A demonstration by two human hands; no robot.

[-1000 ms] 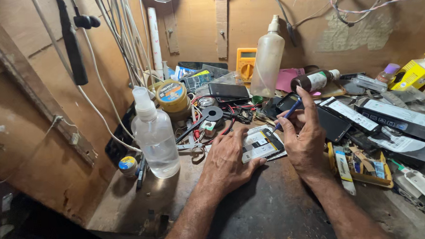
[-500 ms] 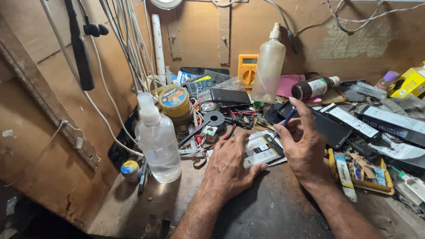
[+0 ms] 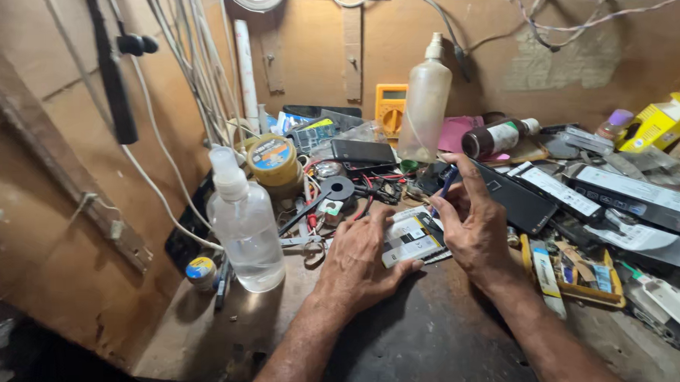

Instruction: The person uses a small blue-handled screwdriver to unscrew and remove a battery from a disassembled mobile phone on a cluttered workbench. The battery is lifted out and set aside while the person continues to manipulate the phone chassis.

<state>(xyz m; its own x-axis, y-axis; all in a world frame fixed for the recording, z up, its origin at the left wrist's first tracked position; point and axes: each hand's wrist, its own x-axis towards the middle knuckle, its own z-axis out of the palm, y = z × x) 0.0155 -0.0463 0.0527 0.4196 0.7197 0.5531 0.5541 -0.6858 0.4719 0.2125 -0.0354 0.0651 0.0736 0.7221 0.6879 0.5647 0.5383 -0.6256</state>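
Note:
My left hand (image 3: 358, 259) lies flat on the dark workbench (image 3: 408, 341), fingers pressing down on a small flat phone part with a white and black label (image 3: 412, 240). My right hand (image 3: 473, 227) is just to its right, gripping a thin blue-handled tool (image 3: 444, 186) between thumb and fingers, its tip pointing down at the part's upper right edge. A black phone (image 3: 520, 202) rests just beyond my right hand.
A clear spray bottle (image 3: 243, 222) stands at the left, a yellow tin (image 3: 273, 159) behind it. A tall squeeze bottle (image 3: 425, 103), a yellow multimeter (image 3: 390, 108) and a brown bottle (image 3: 494, 137) lie at the back. Long boxes (image 3: 630, 193), a yellow tray (image 3: 581, 276) and cables (image 3: 190, 75) crowd the right and the wall.
My right hand has lowered from a raised position and drawn closer to the labelled part. The view shifted slightly; my left hand stays on the part.

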